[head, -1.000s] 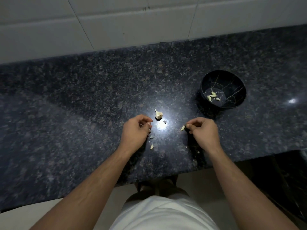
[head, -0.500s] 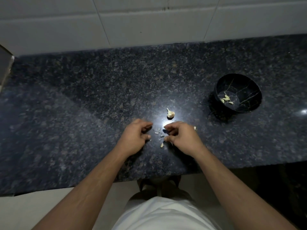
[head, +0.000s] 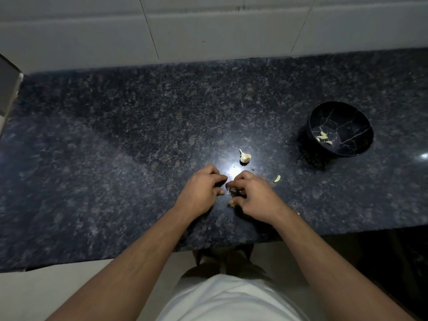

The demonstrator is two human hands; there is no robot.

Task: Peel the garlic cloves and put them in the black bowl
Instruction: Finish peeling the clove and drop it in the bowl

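Both hands curled over garlic bits at counter center: left hand (head: pixel 201 192), right hand (head: pixel 252 195), can't tell what either's holding. Black bowl (head: pixel 361 144) with peeled cloves (head: pixel 323 137) sits at 2 o'clock.

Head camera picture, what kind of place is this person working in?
Most likely a home kitchen: a dark speckled stone counter set against a white tiled wall, with a garlic bulb remnant and a black bowl holding peeled cloves.
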